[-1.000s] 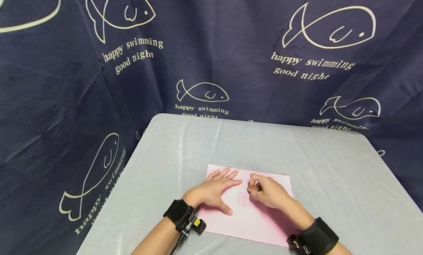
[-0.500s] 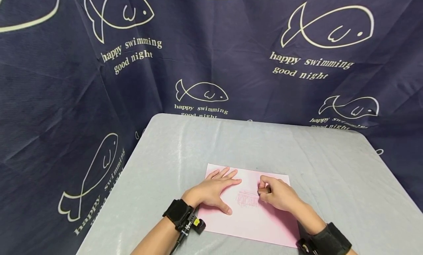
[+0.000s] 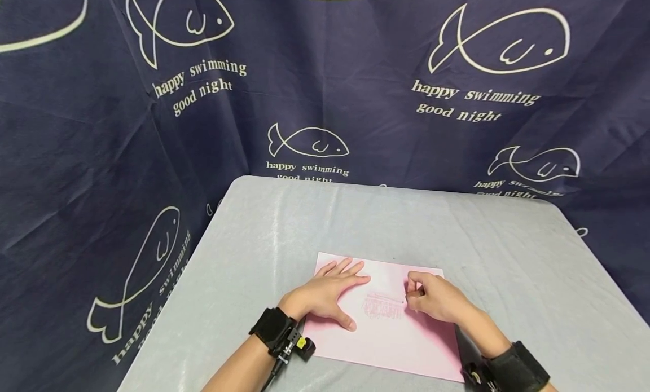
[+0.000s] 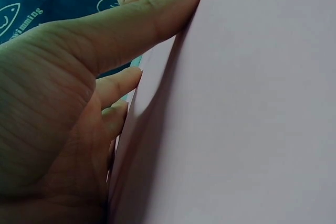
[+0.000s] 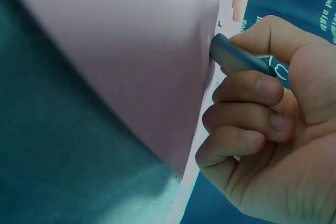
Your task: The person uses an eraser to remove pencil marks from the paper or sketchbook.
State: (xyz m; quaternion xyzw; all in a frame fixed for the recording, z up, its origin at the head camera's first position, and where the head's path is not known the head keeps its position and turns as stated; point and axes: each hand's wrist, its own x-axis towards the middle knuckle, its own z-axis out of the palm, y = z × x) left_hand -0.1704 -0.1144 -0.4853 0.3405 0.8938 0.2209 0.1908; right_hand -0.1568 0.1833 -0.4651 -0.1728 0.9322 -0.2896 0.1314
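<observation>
A pale pink sheet of paper [image 3: 386, 347] lies on the table. Reddish-pink scribbled strokes [image 3: 382, 307] mark its middle. My left hand [image 3: 327, 296] rests on the sheet's left part, fingers and thumb spread; in the left wrist view the thumb [image 4: 157, 17] touches the paper. My right hand [image 3: 437, 297] is over the right part of the sheet, at the right end of the strokes. It pinches a short, stubby crayon [image 5: 236, 56] between thumb and forefinger, the other fingers curled. The crayon's tip is against or very close to the paper; the head view mostly hides it.
The table [image 3: 284, 228] has a light grey cloth and rounded far corners. Dark blue curtains [image 3: 386, 110] with fish drawings and lettering hang behind and at the left. Black wrist straps [image 3: 274, 329] with small cameras sit on both wrists.
My right hand has moved rightward across the paper with the crayon, and the scribbled patch has grown wider to the right. My left hand has stayed in place on the sheet.
</observation>
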